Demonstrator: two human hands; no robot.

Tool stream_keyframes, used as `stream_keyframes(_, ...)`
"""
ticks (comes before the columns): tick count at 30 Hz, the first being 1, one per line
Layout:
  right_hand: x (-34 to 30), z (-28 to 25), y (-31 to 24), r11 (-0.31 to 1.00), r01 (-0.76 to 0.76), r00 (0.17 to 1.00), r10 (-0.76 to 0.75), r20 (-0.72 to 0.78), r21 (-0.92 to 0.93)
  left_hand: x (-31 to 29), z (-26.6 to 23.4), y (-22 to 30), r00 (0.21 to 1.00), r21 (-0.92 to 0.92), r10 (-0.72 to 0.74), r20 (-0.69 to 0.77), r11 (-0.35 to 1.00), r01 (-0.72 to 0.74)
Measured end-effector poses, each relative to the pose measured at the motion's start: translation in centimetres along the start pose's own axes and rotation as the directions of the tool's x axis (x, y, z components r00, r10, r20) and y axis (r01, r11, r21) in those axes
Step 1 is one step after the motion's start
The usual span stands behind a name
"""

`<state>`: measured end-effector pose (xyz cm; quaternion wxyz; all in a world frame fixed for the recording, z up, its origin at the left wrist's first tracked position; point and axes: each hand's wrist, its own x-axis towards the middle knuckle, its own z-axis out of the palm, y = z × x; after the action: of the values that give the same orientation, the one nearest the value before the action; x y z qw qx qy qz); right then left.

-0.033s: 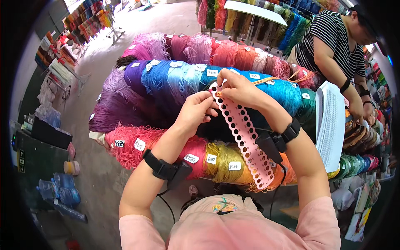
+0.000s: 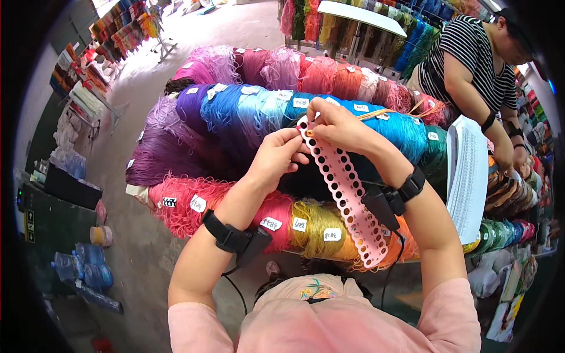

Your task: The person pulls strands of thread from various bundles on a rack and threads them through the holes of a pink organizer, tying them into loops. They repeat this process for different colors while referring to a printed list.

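Observation:
A long pink card (image 2: 339, 182) with round holes along both edges slants from my hands down over the skeins. My right hand (image 2: 340, 125) is closed at its upper end, thumb and curled forefinger pinching orange thread (image 2: 309, 133) at a hole. Loose orange strands (image 2: 382, 112) trail from this hand to the right over blue skeins (image 2: 329, 109). My left hand (image 2: 276, 154) is closed at the card's upper left edge, thumb and forefinger together. What lies between those fingertips is too small to make out. Both wrists wear black straps with small boxes.
Labelled skeins hang in rows around my hands: purple (image 2: 159, 141), pink (image 2: 188, 200), yellow (image 2: 321, 226). A stack of printed sheets (image 2: 465, 176) lies to the right. Beyond it, a person in a striped shirt (image 2: 471, 53) handles other skeins. Water bottles (image 2: 91, 265) stand at the left.

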<state>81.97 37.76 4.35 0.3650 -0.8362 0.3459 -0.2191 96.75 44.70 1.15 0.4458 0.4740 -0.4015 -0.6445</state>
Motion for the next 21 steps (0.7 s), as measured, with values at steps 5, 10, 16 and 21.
stream_keyframes(5, 0.3, 0.2, -1.1, 0.987, 0.023, 1.0, -0.022, 0.005, -0.157, 0.1, -0.3, 0.3, 0.999, -0.057, -0.002, 0.044, 0.998, 0.005)
stream_keyframes(10, 0.1, 0.9, -0.9, 0.974, 0.082, 0.995, -0.092, -0.034, -0.213, 0.7, -0.9, -0.3, 0.997, -0.066, 0.015, 0.077, 0.998, -0.01)
stream_keyframes(16, -3.0, 2.7, -0.2, 0.985, 0.001, 0.94, -0.061, -0.337, -0.174, -0.4, -1.3, -0.1, 0.991, -0.014, 0.118, -0.058, 0.993, -0.119)
stream_keyframes(21, -4.6, 4.2, 0.9, 0.981, 0.15, 0.8, -0.195, -0.567, -0.126, -2.5, -1.3, 0.9, 0.921, -0.712, 0.167, 0.351, 0.687, 0.147)
